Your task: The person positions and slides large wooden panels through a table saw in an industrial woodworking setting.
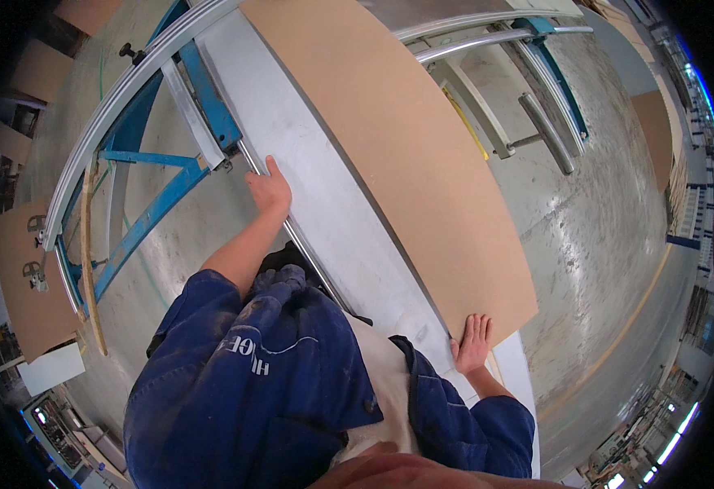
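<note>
A long brown fibreboard panel (pixel 406 138) lies lengthwise on the pale grey machine table (pixel 292 122). My right hand (pixel 472 346) rests at the panel's near end, fingers stretched out flat over its edge and the palm toward me. Along the table's left side runs a shiny round metal rail (pixel 316 265). My left hand (pixel 270 193) is wrapped over that rail, thumb pointing away from me, its other fingers partly hidden. A dark narrow gap follows the panel's left edge.
On the left stands a blue frame (pixel 153 204) with a curved-looking aluminium fence (pixel 88 147) and a black knob (pixel 132 54). A wooden strip (pixel 88 244) leans there. Metal tubes (pixel 546 130) stick out beyond the panel on the right. Stacked boards (pixel 678 187) line the far right.
</note>
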### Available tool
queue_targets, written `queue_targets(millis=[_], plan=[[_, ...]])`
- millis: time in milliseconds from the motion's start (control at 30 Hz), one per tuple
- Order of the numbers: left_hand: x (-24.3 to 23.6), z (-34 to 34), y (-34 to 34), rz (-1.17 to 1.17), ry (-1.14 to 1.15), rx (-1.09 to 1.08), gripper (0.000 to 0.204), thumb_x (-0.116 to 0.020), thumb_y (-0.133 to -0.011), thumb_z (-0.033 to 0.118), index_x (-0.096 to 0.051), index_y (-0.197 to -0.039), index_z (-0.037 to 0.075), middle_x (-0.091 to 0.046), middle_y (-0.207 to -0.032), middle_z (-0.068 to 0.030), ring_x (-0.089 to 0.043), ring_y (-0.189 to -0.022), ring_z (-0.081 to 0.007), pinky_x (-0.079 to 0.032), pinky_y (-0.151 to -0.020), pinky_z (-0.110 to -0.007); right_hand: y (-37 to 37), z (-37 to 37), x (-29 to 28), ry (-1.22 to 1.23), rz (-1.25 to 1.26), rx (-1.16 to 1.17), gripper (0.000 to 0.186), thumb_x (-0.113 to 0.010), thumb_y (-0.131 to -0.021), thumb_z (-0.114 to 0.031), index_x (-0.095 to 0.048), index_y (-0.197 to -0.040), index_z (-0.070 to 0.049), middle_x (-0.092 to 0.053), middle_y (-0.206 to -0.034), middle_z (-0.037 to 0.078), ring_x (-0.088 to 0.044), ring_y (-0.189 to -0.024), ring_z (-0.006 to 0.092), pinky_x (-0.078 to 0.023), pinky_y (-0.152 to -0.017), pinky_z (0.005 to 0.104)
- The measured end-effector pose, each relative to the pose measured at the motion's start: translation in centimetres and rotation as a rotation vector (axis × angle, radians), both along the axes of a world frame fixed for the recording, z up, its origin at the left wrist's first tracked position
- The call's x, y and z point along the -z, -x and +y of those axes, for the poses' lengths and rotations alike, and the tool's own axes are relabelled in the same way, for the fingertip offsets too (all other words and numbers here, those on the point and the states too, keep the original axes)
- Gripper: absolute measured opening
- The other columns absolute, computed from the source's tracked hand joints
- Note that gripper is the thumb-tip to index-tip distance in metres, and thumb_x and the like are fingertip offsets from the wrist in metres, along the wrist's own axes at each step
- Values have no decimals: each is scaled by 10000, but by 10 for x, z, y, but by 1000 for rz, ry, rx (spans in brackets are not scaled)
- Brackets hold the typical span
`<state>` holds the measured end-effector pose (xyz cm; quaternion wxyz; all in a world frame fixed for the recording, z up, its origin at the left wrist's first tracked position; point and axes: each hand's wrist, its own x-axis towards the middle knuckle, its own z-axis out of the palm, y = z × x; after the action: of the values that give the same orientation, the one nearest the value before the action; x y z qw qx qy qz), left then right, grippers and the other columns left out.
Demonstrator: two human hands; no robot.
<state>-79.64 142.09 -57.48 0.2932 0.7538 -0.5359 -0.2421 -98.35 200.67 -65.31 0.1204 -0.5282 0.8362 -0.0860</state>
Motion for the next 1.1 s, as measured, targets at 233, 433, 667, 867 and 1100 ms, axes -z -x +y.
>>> queue_targets(millis=[233, 433, 667, 867, 1100], plan=[[34, -40, -2, -24, 107, -35, 775, -500, -994, 612, -452, -1279, -107, -570, -1284, -353, -591, -1172, -488, -471, -1007, -532, 12, -29, -4, 149, 34, -42, 766, -606, -900, -403, -417, -1457, 87, -437, -1491, 296, -315, -1429, 535, -157, -1218, 641], [49, -67, -16, -52, 81, -9, 840, -501, -986, 650, -465, -1260, -143, -608, -1200, -349, -626, -1114, -464, -495, -968, -547, 11, -48, -18, 136, -15, 10, 747, -636, -890, -419, -460, -1467, 21, -489, -1490, 230, -382, -1426, 463, -203, -1226, 593], [26, -58, -10, -5, -85, -6, 910, -513, -964, 670, -463, -1244, -195, -618, -1182, -371, -641, -1097, -461, -526, -946, -529, 12, -45, -63, 116, -27, 25, 744, -650, -892, -405, -447, -1497, -21, -490, -1503, 188, -387, -1446, 399, -188, -1248, 548], [13, -59, -5, -73, -52, -29, 926, -514, -965, 664, -456, -1261, -211, -617, -1218, -370, -646, -1111, -445, -530, -955, -507, 14, -55, -72, 166, -12, -1, 738, -647, -908, -398, -428, -1512, -35, -478, -1517, 176, -382, -1453, 382, -194, -1253, 530], [42, -28, -20, 14, -62, 156, 947, -557, -943, 676, -461, -1269, -208, -600, -1246, -381, -648, -1105, -466, -521, -985, -497, 11, -58, -70, 186, -19, 8, 698, -622, -947, -390, -423, -1515, -37, -468, -1529, 165, -360, -1466, 373, -192, -1252, 516]])
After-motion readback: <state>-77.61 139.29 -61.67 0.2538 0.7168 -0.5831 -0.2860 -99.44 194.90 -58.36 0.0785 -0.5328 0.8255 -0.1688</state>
